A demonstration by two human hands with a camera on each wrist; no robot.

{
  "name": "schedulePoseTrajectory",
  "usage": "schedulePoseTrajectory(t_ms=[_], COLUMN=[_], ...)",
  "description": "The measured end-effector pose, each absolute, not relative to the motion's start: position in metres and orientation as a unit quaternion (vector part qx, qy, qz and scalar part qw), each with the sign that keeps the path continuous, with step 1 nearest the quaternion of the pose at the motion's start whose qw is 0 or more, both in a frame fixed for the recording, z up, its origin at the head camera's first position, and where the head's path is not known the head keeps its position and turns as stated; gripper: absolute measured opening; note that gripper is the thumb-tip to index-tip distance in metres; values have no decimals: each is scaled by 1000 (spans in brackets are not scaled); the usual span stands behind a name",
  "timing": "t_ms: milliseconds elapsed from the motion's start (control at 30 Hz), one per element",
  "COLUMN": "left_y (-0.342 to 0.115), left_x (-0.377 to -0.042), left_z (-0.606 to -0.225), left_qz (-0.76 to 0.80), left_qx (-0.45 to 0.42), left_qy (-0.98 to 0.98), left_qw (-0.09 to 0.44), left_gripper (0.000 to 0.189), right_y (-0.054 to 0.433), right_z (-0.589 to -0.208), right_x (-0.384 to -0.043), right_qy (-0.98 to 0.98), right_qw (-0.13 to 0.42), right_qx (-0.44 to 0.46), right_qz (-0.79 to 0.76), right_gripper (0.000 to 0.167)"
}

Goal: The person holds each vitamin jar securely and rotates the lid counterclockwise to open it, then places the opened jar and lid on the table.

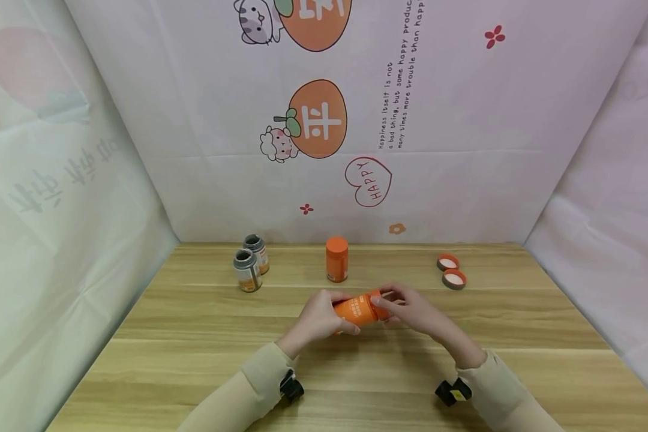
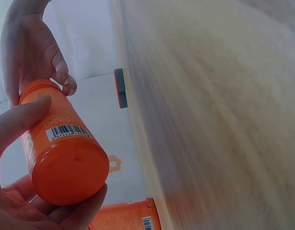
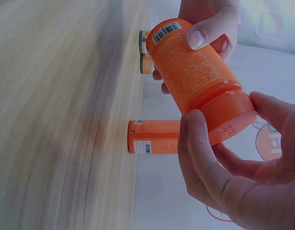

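Note:
An orange pill bottle (image 1: 354,310) is held tilted above the table, its capped end toward the right. My left hand (image 1: 318,318) grips the bottle's body, with the thumb along the printed side and a barcode showing near the base in the left wrist view. My right hand (image 1: 413,307) pinches the orange screw cap (image 3: 229,115) between thumb and fingers. The cap sits on the bottle's neck, and printed marks show on its top in the right wrist view. Behind the hands stands a second orange bottle (image 1: 337,261), upright with its cap on.
Two grey open-topped bottles (image 1: 248,273) stand close together at the back left. At the back right lie two orange-rimmed caps (image 1: 454,279), white insides up. The wooden table (image 1: 205,360) ends against a printed white cloth (image 1: 221,198), with cloth on both sides.

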State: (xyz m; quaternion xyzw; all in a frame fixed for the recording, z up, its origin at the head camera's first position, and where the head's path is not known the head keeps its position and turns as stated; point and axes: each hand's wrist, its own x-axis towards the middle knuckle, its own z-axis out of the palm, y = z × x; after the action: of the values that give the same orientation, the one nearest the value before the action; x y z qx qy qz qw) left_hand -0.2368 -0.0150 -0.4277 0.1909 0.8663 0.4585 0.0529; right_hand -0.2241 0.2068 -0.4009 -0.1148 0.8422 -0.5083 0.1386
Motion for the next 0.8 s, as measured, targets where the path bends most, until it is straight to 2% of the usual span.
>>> schedulePoseTrajectory(t_ms=[800], left_y=[-17], left_x=[-236], left_z=[-427], left_qz=[463], left_qx=[201], left_qy=[862], left_qw=[54], left_gripper=[56], right_y=[222], right_z=[-400], right_x=[-226], right_qy=[827], right_qw=[117], right_qx=[-243], right_qz=[-494], right_gripper=[50])
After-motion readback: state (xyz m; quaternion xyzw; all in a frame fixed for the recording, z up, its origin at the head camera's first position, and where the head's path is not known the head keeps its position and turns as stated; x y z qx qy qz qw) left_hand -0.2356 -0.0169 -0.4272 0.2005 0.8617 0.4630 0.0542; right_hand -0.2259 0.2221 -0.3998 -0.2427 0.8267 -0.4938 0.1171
